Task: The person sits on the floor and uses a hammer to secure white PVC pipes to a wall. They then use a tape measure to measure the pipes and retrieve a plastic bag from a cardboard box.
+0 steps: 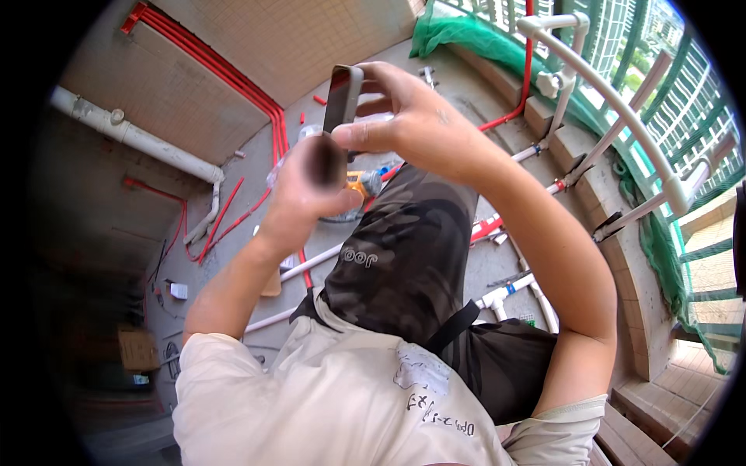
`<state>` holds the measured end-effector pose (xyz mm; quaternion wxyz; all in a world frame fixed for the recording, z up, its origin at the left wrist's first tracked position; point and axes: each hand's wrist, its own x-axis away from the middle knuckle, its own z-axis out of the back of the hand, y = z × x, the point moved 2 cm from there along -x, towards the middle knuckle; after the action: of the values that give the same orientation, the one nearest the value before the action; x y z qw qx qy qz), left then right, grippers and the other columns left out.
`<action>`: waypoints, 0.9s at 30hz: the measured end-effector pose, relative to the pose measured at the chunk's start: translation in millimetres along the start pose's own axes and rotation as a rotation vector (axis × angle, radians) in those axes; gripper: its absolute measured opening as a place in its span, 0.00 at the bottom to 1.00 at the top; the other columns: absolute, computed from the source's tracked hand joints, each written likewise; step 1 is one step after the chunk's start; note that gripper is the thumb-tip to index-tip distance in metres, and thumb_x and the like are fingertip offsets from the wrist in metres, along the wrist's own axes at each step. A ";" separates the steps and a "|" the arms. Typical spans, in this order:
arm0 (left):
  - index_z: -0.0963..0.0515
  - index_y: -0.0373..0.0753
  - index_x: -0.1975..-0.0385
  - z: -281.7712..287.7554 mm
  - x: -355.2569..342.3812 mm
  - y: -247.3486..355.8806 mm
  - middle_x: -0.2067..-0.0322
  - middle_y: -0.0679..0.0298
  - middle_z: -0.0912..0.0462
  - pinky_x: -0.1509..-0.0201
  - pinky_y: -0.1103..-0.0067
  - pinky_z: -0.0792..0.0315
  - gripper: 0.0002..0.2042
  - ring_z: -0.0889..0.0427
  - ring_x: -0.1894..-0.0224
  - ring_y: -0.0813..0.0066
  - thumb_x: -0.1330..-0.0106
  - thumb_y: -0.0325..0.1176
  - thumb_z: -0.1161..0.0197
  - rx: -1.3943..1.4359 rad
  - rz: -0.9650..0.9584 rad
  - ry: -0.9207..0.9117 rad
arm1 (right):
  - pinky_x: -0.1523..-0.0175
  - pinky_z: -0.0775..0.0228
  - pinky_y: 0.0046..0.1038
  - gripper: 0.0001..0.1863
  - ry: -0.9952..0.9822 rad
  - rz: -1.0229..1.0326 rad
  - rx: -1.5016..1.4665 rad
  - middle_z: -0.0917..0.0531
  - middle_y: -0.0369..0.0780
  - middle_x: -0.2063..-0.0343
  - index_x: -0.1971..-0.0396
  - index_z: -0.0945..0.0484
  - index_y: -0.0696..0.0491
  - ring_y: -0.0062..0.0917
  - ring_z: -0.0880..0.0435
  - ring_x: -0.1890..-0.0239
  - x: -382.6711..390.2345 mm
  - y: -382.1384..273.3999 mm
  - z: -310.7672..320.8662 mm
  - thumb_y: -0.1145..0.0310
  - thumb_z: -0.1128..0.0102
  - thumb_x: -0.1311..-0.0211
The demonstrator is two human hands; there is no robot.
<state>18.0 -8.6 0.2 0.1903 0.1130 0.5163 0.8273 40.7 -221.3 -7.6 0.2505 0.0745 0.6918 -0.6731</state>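
Observation:
A dark smartphone [342, 97] with a pale metal edge is held up in front of me, tilted. My right hand [388, 109] grips its upper part, fingers curled at the far edge and thumb low on the near side. Just below, my left hand [299, 182] is closed about the lower end of the phone, its thumb bent inward. A dark blurred patch covers much of the left palm and hides part of the grip. Partly hidden behind that hand, a yellow-orange tool [357, 182] lies on the floor.
Red conduits [241, 89] run down the left wall and over the floor. White pipes [322, 260] lie around my legs, beside a white tee fitting [497, 303]. A thick white pipe [140, 136] crosses the left wall. White pipework [622, 89] and green netting [474, 35] stand by the right railing.

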 end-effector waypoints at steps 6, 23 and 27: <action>0.33 0.35 0.38 103.8 84.7 -117.3 0.48 0.53 0.24 0.34 0.72 0.32 0.44 0.23 0.42 0.58 0.64 0.29 0.26 -0.729 0.206 -0.115 | 0.43 0.21 0.34 0.31 0.081 -0.064 0.306 0.14 0.56 0.51 0.44 0.22 0.68 0.42 0.11 0.52 10.5 -16.6 2.6 0.59 0.30 0.40; 0.27 0.37 0.41 56.7 131.9 -83.9 0.56 0.52 0.27 0.43 0.63 0.32 0.37 0.31 0.51 0.47 0.60 0.19 0.37 -0.999 -0.047 -0.384 | 0.55 0.19 0.37 0.18 -0.150 -0.060 0.402 0.12 0.51 0.69 0.61 0.13 0.62 0.41 0.11 0.64 13.7 -26.7 -10.1 0.60 0.33 0.38; 0.29 0.35 0.39 36.7 144.2 -84.5 0.55 0.49 0.29 0.44 0.60 0.30 0.37 0.30 0.50 0.44 0.59 0.18 0.37 -1.043 0.053 -0.220 | 0.64 0.19 0.36 0.16 -0.563 -0.155 0.574 0.12 0.48 0.75 0.69 0.13 0.62 0.40 0.11 0.74 30.6 -6.0 -41.5 0.62 0.35 0.37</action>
<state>-81.2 116.7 -60.8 0.2533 0.1022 0.0104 0.9619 1.5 -188.8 -17.3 0.3478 -0.0980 0.3836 -0.8498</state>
